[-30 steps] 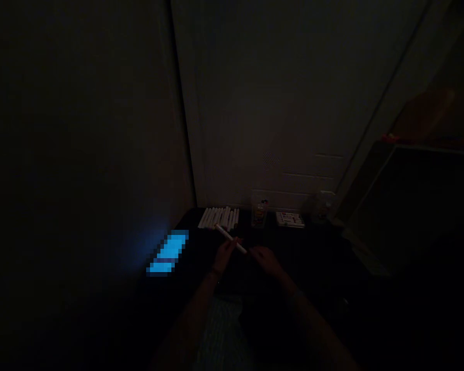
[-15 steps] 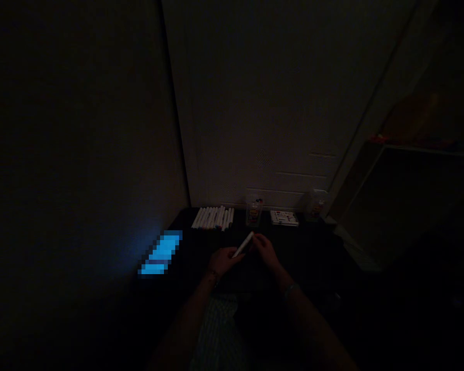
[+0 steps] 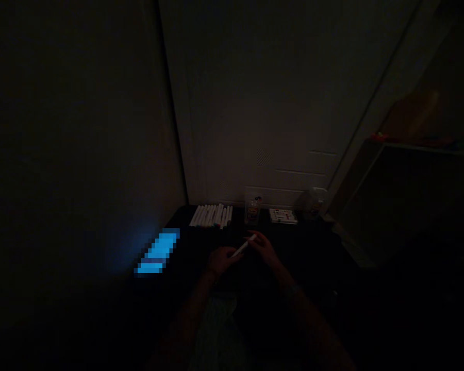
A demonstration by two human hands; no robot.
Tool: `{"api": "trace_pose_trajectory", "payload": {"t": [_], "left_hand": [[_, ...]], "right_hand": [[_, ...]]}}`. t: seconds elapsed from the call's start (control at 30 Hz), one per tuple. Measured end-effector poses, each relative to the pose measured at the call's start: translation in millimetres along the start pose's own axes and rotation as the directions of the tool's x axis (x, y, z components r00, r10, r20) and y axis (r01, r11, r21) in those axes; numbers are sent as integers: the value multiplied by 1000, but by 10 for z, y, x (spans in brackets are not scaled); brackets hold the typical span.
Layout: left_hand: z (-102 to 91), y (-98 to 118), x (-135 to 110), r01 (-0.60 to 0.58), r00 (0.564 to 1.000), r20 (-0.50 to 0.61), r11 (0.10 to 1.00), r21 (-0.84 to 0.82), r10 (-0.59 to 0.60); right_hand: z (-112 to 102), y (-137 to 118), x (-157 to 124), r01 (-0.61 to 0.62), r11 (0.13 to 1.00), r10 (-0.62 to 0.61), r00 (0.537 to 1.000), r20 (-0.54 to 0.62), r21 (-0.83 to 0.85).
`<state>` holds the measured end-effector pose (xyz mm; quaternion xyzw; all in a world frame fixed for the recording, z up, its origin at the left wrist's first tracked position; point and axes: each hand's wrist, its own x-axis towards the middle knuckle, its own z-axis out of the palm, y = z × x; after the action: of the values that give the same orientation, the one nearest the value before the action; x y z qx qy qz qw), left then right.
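Observation:
In the dim head view, a white marker (image 3: 243,246) is held at a slant above the dark table. My left hand (image 3: 221,260) is closed on its lower left end. At the upper right end, the fingers of my right hand (image 3: 262,247) are closed around the marker too. Behind my left hand, a row of white markers (image 3: 211,216) lies side by side, with some coloured ends towards me. Darkness hides the fine detail of my fingertips.
A clear plastic container (image 3: 252,210) with a few things inside stands by the wall. Right of it lies a flat white pack (image 3: 283,216), then another clear container (image 3: 316,202). A glowing blue screen (image 3: 158,252), blurred into blocks, lies on the left.
My right hand has shifted its fingers farther over the marker's upper end, and the marker lies a little flatter. The whole view has moved slightly and looks darker.

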<state>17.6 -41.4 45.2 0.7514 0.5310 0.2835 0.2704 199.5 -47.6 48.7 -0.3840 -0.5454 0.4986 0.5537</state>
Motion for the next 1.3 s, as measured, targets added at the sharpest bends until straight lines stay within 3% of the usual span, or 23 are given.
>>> {"api": "trace_pose_trajectory", "payload": {"t": [0.23, 0.37, 0.5, 0.57, 0.63, 0.73, 0.87, 0.97, 1.03, 1.1, 1.17, 1.3], "left_hand": [[56, -67, 27, -17, 999, -39, 1000, -18, 17], [79, -123, 69, -69, 994, -93, 997, -29, 66], [77, -164, 100, -64, 994, -91, 997, -43, 60], [67, -155, 96, -77, 992, -101, 996, -37, 73], [54, -128, 85, -75, 994, -78, 997, -7, 74], [40, -90, 76, -24, 999, -24, 999, 29, 25], [41, -72, 83, -9, 999, -30, 998, 66, 11], [36, -45, 70, -24, 999, -42, 996, 91, 28], [27, -20, 54, -16, 999, -46, 995, 98, 21], [19, -2, 40, -11, 998, -54, 996, 91, 16], [13, 4, 33, -17, 998, -56, 996, 85, 21], [0, 3, 27, -39, 998, -47, 996, 84, 43]], "right_hand": [[-6, -16, -6, 15, 1000, -15, 999, -44, -2], [141, -258, -95, 116, 982, -133, 985, -114, -148], [441, -704, -216, 279, 864, -297, 955, 23, -418], [558, -902, -244, 360, 821, -348, 931, 112, -443], [603, -1029, -240, 406, 794, -402, 909, 110, -453], [507, -1127, -168, 434, 756, -466, 883, 63, -490], [171, -1365, 69, 434, 718, -549, 834, -59, -544], [-82, -1657, 364, 444, 705, -645, 726, -239, -553], [-195, -1796, 603, 443, 672, -691, 664, -286, -593], [-252, -1834, 841, 425, 635, -702, 666, -252, -645], [-264, -1768, 1048, 398, 598, -690, 697, -195, -696], [-245, -1452, 1305, 299, 525, -592, 801, -90, -797]]}}
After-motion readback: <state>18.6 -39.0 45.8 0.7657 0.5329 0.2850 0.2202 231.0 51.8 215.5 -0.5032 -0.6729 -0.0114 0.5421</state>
